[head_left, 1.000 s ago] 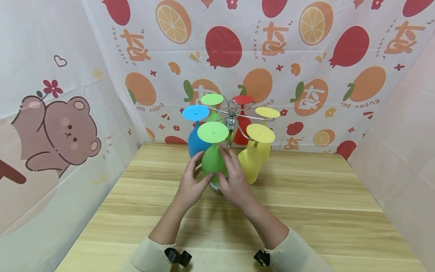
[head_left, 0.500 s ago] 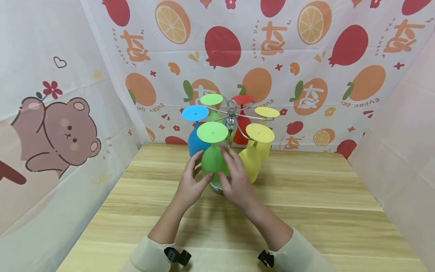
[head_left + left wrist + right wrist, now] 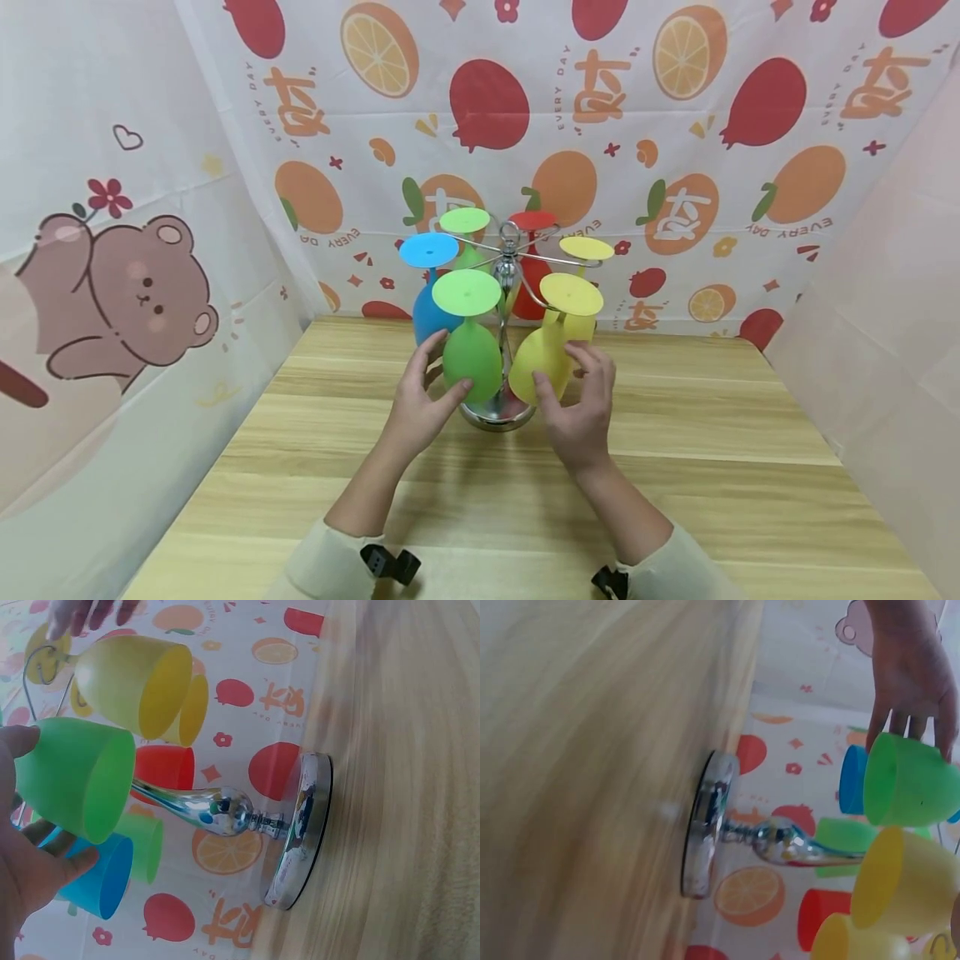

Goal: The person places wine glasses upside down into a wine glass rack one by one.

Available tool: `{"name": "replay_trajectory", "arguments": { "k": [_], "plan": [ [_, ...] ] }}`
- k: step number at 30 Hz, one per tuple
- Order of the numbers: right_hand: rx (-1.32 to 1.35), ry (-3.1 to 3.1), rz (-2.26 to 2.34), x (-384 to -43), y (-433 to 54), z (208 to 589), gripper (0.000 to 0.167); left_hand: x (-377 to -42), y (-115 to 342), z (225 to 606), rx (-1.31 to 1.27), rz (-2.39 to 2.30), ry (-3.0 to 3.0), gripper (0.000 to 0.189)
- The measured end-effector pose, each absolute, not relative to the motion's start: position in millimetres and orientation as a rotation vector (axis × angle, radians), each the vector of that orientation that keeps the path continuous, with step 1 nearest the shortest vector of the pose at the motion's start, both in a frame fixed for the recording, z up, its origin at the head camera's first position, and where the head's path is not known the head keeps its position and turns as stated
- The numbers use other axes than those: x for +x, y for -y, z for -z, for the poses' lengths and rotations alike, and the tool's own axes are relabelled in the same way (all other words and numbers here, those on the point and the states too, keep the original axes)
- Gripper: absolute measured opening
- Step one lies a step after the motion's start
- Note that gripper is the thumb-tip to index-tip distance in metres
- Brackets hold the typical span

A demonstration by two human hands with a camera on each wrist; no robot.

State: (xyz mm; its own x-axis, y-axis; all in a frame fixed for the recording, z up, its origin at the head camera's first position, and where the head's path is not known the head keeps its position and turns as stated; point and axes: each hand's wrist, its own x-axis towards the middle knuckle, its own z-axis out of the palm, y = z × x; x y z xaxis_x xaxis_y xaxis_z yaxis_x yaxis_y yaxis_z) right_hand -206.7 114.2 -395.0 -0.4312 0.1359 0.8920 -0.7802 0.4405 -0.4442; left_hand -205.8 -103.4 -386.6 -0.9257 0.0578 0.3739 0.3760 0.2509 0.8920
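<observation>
Coloured plastic goblets hang upside down by their feet from a chrome goblet rack (image 3: 495, 410). My left hand (image 3: 423, 400) holds the front green goblet (image 3: 472, 362), thumb and fingers curved round its bowl. In the left wrist view that green goblet (image 3: 75, 776) has its mouth toward the table. My right hand (image 3: 581, 408) is at the front yellow goblet (image 3: 536, 367), its thumb overlapping the bowl in the head view and its fingers spread along the right side. The left wrist view shows the right fingers (image 3: 94, 615) close beside the yellow bowl (image 3: 112, 679).
Behind hang a blue goblet (image 3: 429, 308), a red goblet (image 3: 534, 283), another green goblet (image 3: 468, 254) and another yellow goblet (image 3: 585, 312). The rack stands on a wooden table (image 3: 712, 433), with a fruit-print cloth (image 3: 630, 150) hanging behind.
My right hand has left the green goblet and moved right to the front yellow one, which has swung slightly left. The rack's base shows more now. My left hand stays at the green goblet.
</observation>
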Motion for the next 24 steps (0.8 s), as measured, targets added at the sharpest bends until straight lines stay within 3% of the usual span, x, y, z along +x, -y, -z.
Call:
{"name": "replay_trajectory", "arguments": {
  "k": [6, 24],
  "plan": [
    [0.490, 1.925, -1.267, -213, -127, 398, 0.073, -213, 107, 395, -0.404, 1.708, 2.240, 0.072],
    [0.610, 2.175, -1.107, -219, -154, 401, 0.074, -211, 111, 395, -0.449, 1.695, 2.239, 0.069]
  ]
}}
